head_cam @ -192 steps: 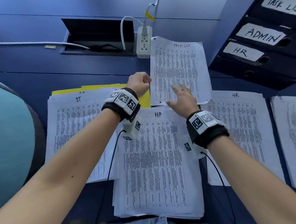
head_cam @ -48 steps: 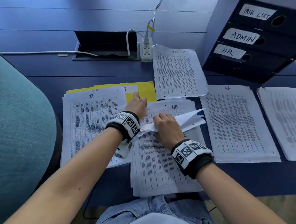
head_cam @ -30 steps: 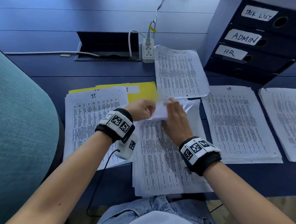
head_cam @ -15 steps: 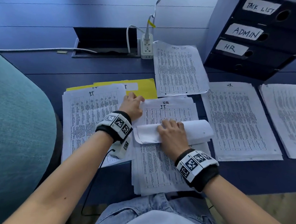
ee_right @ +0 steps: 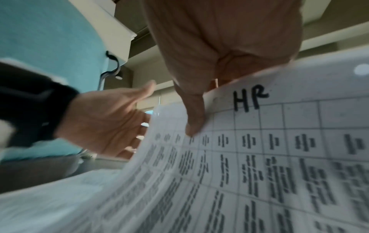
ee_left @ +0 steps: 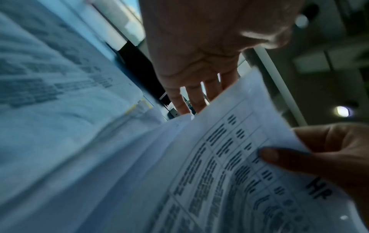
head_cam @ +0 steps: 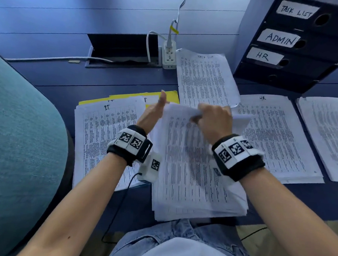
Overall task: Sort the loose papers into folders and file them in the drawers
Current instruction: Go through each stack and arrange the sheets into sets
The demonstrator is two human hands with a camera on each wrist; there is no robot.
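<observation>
My right hand (head_cam: 208,115) pinches the top edge of a printed sheet headed HR (ee_right: 259,157), thumb (ee_left: 279,157) on its face, and curls it up off the middle stack (head_cam: 196,185). My left hand (head_cam: 155,111) is raised at the sheet's left edge, with straight fingers (ee_left: 191,100) behind the paper and the thumb up. An IT pile (head_cam: 104,139) lies left over a yellow folder (head_cam: 171,96). A task list pile (head_cam: 204,78) lies behind, and an HR pile (head_cam: 272,134) to the right. The dark drawer unit (head_cam: 298,76) carries the labels TASK LIST, ADMIN and HR.
Another paper pile (head_cam: 330,133) lies at the far right. A white power strip (head_cam: 169,56) and cables sit by an open cable hatch (head_cam: 123,48) at the back of the blue desk (head_cam: 52,21). A teal chair back (head_cam: 20,148) fills the left.
My right hand, which pressed rolled-over sheets mid-stack, now holds the HR sheet's top edge lifted. My left hand has come off the stack's top left and risen beside the sheet.
</observation>
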